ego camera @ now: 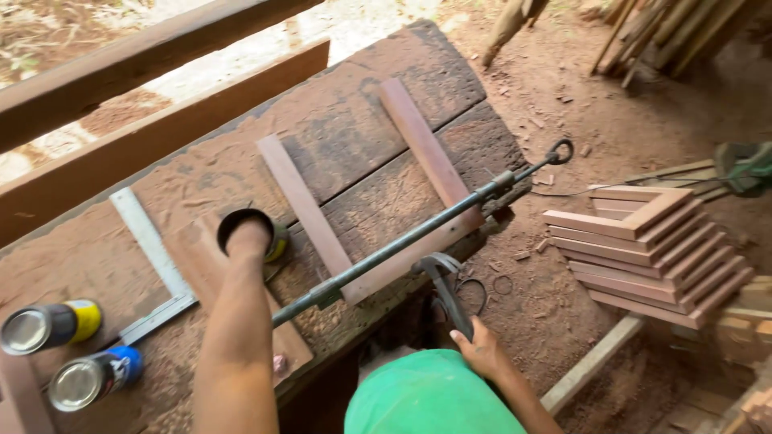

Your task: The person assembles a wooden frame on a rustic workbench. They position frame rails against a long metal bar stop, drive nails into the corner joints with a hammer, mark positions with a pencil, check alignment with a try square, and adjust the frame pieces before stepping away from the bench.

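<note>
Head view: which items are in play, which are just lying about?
In play: left hand in black tin; right hand on hammer; U-frame; bar clamp.
Lying about: square; two cans; frame stack.

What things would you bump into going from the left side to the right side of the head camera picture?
Yellow can → blue can → metal square → left hand in a small tin → bar clamp → right hand → stacked wooden frames.

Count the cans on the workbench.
3. A yellow-banded can lies at the bench's left edge, a blue-banded can lies just below it, and an open can has the left hand reaching into it. More may sit beyond the frame.
</note>
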